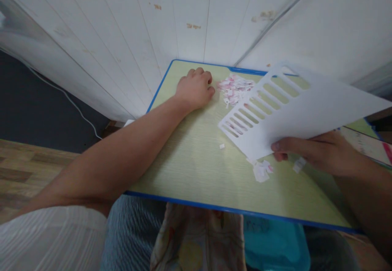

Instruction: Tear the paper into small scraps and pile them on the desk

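Observation:
My left hand (196,87) rests palm down on the table, its fingers curled under and the thumb close to them. Whatever lies inside it, if anything, is hidden. Right beside it is a pile of small paper scraps (234,87), white with pink marks. My right hand (318,150) is closed on the lower edge of a white slotted sheet (294,116), thumb on top. The sheet is tilted above the table, its row of rounded slots pointing toward the pile and partly covering it. A smaller cluster of scraps (261,170) lies below the sheet's lower corner.
The pale green table (190,165) has a blue rim and stands against a white panelled wall (190,18). One loose scrap (222,146) lies mid-table; another (299,164) is by my right hand. A turquoise plastic container (275,244) sits below the front edge, beside patterned cloth (199,238).

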`<state>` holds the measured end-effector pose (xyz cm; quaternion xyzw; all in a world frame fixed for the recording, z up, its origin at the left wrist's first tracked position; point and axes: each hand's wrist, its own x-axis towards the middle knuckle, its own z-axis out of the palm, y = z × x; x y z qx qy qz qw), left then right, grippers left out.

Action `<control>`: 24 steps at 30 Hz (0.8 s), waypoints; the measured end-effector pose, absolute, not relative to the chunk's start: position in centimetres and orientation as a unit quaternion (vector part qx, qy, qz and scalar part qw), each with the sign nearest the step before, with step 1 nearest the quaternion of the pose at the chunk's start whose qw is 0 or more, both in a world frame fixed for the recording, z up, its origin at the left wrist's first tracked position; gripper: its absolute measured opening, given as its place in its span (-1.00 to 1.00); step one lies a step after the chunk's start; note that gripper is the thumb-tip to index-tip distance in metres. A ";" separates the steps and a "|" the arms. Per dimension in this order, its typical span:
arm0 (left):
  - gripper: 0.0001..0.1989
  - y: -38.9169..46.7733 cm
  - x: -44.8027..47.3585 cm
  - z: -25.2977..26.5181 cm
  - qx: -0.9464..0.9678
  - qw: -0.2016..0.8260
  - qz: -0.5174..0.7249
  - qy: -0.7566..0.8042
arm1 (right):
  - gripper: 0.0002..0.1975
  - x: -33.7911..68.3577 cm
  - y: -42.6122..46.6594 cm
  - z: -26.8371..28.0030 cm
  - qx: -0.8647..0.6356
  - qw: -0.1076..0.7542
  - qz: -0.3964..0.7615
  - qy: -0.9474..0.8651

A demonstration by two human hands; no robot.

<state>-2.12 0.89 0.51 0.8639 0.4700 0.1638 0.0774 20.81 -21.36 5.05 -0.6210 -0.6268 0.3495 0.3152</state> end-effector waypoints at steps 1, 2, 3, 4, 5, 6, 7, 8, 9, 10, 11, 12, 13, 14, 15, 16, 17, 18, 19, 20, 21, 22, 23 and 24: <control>-0.56 0.9 -2.1 0.5 0.864 0.077 0.162 0.471 | -0.67 21.0 -21.4 5.0 -0.615 0.316 0.355 -0.629; -0.56 0.9 -2.1 0.5 0.864 0.077 0.161 0.472 | -0.67 21.3 -21.4 4.8 -0.612 0.323 0.355 -0.629; -0.57 0.9 -2.2 0.5 0.864 0.077 0.160 0.471 | -0.67 21.6 -21.3 4.7 -0.610 0.336 0.351 -0.626; -0.58 0.9 -2.2 0.5 0.864 0.077 0.160 0.471 | -0.68 21.9 -21.3 4.5 -0.610 0.352 0.345 -0.621; -0.59 1.0 -2.2 0.5 0.865 0.076 0.161 0.470 | -0.68 22.2 -21.2 4.5 -0.610 0.367 0.340 -0.614; -0.60 1.0 -2.2 0.5 0.865 0.076 0.162 0.469 | -0.68 22.3 -21.1 4.4 -0.612 0.377 0.337 -0.608; -0.61 1.1 -2.2 0.5 0.865 0.075 0.163 0.468 | -0.68 22.3 -21.0 4.5 -0.614 0.380 0.336 -0.604; -0.61 1.1 -2.2 0.5 0.865 0.075 0.164 0.468 | -0.67 22.2 -21.0 4.6 -0.616 0.377 0.336 -0.604; -0.60 1.1 -2.1 0.5 0.865 0.075 0.163 0.468 | -0.65 21.9 -21.1 4.7 -0.616 0.367 0.340 -0.607; -0.60 1.0 -2.1 0.6 0.865 0.075 0.162 0.468 | -0.64 21.6 -21.2 4.9 -0.615 0.352 0.350 -0.612; -0.59 1.0 -2.1 0.6 0.865 0.076 0.159 0.469 | -0.62 21.2 -21.3 5.1 -0.611 0.337 0.364 -0.617; -0.58 0.9 -2.1 0.6 0.865 0.077 0.156 0.471 | -0.61 20.9 -21.5 5.3 -0.608 0.325 0.378 -0.618; -0.57 0.9 -2.1 0.7 0.865 0.078 0.152 0.472 | -0.61 20.7 -21.7 5.3 -0.603 0.319 0.388 -0.619; -0.56 0.9 -2.1 0.7 0.865 0.079 0.149 0.473 | -0.61 20.6 -21.9 5.3 -0.601 0.317 0.394 -0.619; -0.55 0.8 -2.1 0.7 0.865 0.079 0.147 0.473 | -0.61 20.8 -22.0 5.3 -0.600 0.322 0.393 -0.618; -0.55 0.9 -2.1 0.7 0.865 0.079 0.147 0.473 | -0.62 21.1 -22.0 5.1 -0.598 0.333 0.388 -0.617; -0.55 0.9 -2.1 0.7 0.865 0.079 0.149 0.473 | -0.62 21.5 -21.9 4.9 -0.596 0.349 0.382 -0.614; -0.55 0.9 -2.1 0.6 0.865 0.078 0.152 0.472 | -0.62 21.9 -21.7 4.7 -0.593 0.366 0.378 -0.610; -0.56 1.0 -2.1 0.6 0.864 0.077 0.156 0.472 | -0.61 22.4 -21.4 4.5 -0.586 0.387 0.375 -0.605; -0.56 1.0 -2.1 0.4 0.864 0.074 0.161 0.471 | -0.59 22.8 -21.1 4.3 -0.584 0.406 0.370 -0.597; -0.56 1.1 -2.1 0.3 0.864 0.071 0.167 0.470 | -0.58 23.1 -20.8 4.2 -0.583 0.423 0.363 -0.591; -0.57 1.1 -2.0 0.2 0.864 0.066 0.173 0.469 | -0.58 23.4 -20.6 4.2 -0.588 0.441 0.347 -0.583; -0.57 1.2 -2.0 0.0 0.864 0.061 0.178 0.467 | -0.60 23.7 -20.4 4.3 -0.600 0.461 0.316 -0.573; -0.58 1.2 -2.0 -0.1 0.864 0.055 0.182 0.467 | -0.62 23.9 -20.5 4.5 -0.616 0.482 0.272 -0.560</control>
